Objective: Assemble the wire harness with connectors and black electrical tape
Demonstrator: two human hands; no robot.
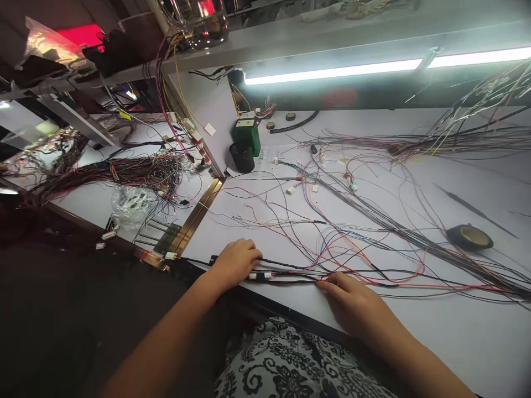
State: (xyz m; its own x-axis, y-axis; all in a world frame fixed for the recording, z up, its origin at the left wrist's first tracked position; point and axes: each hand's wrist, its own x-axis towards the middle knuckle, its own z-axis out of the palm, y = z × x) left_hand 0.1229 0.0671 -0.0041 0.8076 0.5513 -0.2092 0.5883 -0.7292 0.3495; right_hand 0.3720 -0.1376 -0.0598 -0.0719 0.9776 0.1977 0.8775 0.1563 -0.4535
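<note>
Near the table's front edge, my left hand [236,264] is closed over a black-sheathed cable [280,263], its fingers curled down on it. A white connector [265,275] with a black middle lies just below those fingertips. To the right, my right hand [350,296] pinches dark wires [305,281] of the same wire harness between thumb and fingers. Red, blue and black wires [332,251] of the harness fan out above both hands. Past my left hand, a small white plug [170,255] ends a black cable at the table's edge.
A black tape roll [470,237] lies at the right beside a long wire bundle [435,251]. At the back stand a black cup [241,157] and a green box [248,135]. A brass-coloured strip [197,215] crosses the table on the left, near tangled wires [136,171].
</note>
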